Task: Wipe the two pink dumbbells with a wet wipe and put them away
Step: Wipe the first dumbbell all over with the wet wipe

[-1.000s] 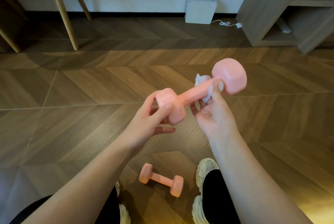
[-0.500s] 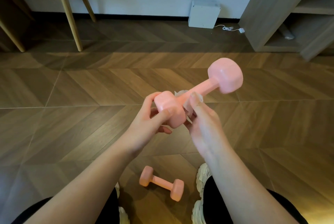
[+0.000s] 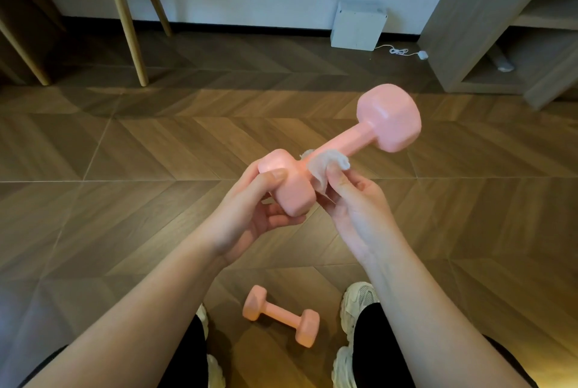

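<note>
Our left grip [image 3: 250, 209] wraps the near head of the held dumbbell [image 3: 344, 150], thumb laid over the top of that head and fingers curled beneath it. Our right grip [image 3: 353, 206] pinches the wet wipe [image 3: 327, 165] onto the handle, just beside that same head, with the wipe draped over the bar. Both grips are clamped, one on the dumbbell, one on the wipe.

We hold the dumbbell in the air above the floor [image 3: 125, 168]. Its long axis runs from the near head at lower left, up and away to the far head at upper right, which hangs free with nothing touching it. That is the relation we judge the next move to turn on: the bare length of handle and the far head lie up and to the right of our right grip, so the wipe can travel that line while our left grip steadies the near end. Our right grip is the nearer one to that stretch.

The second dumbbell [image 3: 281, 315] lies on the floor between our shoes [image 3: 359, 297], well below both grips and apart from them, its axis slanting from upper left down to lower right. We judge the task to be in its wiping stage, with nothing put away yet.
</note>
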Tool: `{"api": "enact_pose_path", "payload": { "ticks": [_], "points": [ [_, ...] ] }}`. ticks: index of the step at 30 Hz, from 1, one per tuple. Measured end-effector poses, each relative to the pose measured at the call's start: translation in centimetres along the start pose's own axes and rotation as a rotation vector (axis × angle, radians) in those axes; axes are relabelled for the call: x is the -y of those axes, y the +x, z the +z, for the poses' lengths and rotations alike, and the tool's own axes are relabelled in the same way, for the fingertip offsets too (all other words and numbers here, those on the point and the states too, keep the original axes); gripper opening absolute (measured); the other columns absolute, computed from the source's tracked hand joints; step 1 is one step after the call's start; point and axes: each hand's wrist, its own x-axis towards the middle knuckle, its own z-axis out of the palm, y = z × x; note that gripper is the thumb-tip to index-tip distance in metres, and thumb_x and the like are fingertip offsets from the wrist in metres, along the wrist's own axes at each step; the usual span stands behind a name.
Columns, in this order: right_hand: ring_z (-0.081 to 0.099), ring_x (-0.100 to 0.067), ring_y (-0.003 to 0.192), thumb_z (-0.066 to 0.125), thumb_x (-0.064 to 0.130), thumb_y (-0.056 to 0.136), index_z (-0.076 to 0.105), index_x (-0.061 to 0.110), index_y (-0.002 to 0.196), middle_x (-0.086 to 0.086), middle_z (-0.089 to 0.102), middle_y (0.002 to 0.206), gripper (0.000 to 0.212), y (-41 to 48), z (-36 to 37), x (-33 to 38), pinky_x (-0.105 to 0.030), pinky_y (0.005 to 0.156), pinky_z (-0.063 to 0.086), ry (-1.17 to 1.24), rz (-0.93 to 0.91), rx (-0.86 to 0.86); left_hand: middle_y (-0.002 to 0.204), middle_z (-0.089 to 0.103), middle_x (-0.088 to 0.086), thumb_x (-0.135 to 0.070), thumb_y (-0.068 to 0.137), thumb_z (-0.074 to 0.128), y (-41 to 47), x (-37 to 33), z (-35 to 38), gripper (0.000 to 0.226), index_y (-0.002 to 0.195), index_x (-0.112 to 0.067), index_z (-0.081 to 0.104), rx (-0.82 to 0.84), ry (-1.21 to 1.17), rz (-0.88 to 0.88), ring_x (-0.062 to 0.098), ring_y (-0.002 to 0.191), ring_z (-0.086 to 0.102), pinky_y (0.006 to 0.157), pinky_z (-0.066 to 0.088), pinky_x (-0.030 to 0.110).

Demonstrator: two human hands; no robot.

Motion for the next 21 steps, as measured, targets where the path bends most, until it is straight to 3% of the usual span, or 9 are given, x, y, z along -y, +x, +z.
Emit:
{"api": "enact_pose_path", "payload": {
  "ticks": [3, 6, 7, 10, 13, 16, 21],
  "points": [
    [0.067, -0.016, 0.106, 0.077, 0.037, 0.07, 0.07, 0.01, 0.114, -0.002, 0.075, 0.108, 0.052, 0.0, 0.6, -0.7, -0.039, 0.103, 0.048, -0.115, -0.017, -0.175, 0.101, 0.068, 0.008, -0.042, 0.071, 0.069, 0.0, 0.5, 0.5, 0.073, 0.132, -0.009, 0.049, 0.006, 0.017, 0.024, 0.019, 0.078, 0.068, 0.079, 0.058, 0.043],
    [0.068, -0.007, 0.1, 0.076, 0.034, 0.078, 0.074, 0.02, 0.101, 0.009, 0.077, 0.095, 0.028, -0.4, 1.1, -1.5, -0.033, 0.098, 0.048, -0.213, -0.02, -0.249, 0.108, 0.065, 0.012, -0.042, 0.072, 0.069, 0.2, 0.7, 0.7, 0.072, 0.133, -0.009, 0.048, 0.007, 0.036, 0.02, 0.023, 0.087, 0.068, 0.083, 0.057, 0.045],
    [0.067, -0.008, 0.101, 0.075, 0.037, 0.075, 0.074, 0.021, 0.1, 0.009, 0.077, 0.094, 0.029, -0.5, 1.2, -1.6, -0.033, 0.097, 0.048, -0.205, -0.006, -0.266, 0.111, 0.064, 0.013, -0.042, 0.072, 0.069, 0.3, 0.7, 0.8, 0.073, 0.134, -0.009, 0.048, 0.005, 0.037, 0.02, 0.024, 0.089, 0.068, 0.083, 0.057, 0.045],
    [0.067, -0.014, 0.102, 0.074, 0.04, 0.064, 0.075, 0.018, 0.1, 0.003, 0.077, 0.098, 0.042, -0.6, 1.6, -1.5, -0.036, 0.1, 0.047, -0.099, 0.027, -0.278, 0.112, 0.066, 0.011, -0.041, 0.07, 0.071, 0.2, 0.9, 1.0, 0.073, 0.133, -0.012, 0.05, -0.013, 0.043, 0.039, 0.025, 0.094, 0.069, 0.084, 0.057, 0.044],
    [0.069, -0.015, 0.095, 0.072, 0.028, 0.078, 0.073, 0.012, 0.11, -0.007, 0.075, 0.11, 0.036, -0.2, 1.2, -0.8, -0.032, 0.09, 0.051, 0.055, 0.056, -0.255, 0.116, 0.068, 0.005, -0.04, 0.067, 0.072, 0.2, 1.0, 1.1, 0.067, 0.129, -0.022, 0.054, -0.05, 0.106, 0.102, 0.026, 0.107, 0.068, 0.08, 0.058, 0.04],
    [0.068, -0.016, 0.1, 0.072, 0.032, 0.075, 0.067, 0.009, 0.123, -0.009, 0.07, 0.121, 0.054, 0.1, 0.6, 0.3, -0.032, 0.088, 0.051, 0.162, 0.064, -0.274, 0.122, 0.061, -0.005, -0.043, 0.064, 0.074, 0.2, 0.7, 0.9, 0.066, 0.126, -0.036, 0.054, -0.073, 0.28, 0.207, 0.019, 0.115, 0.061, 0.08, 0.058, 0.035],
    [0.065, -0.019, 0.11, 0.066, 0.024, 0.091, 0.066, 0.015, 0.11, -0.008, 0.075, 0.11, 0.021, 0.2, -0.8, 2.8, -0.038, 0.099, 0.046, 0.361, 0.047, -0.391, 0.122, 0.056, -0.018, -0.044, 0.067, 0.078, 0.0, 0.3, 0.5, 0.07, 0.129, -0.04, 0.048, -0.052, 0.49, 0.35, 0.01, 0.117, 0.056, 0.089, 0.056, 0.034]
  ]
}}
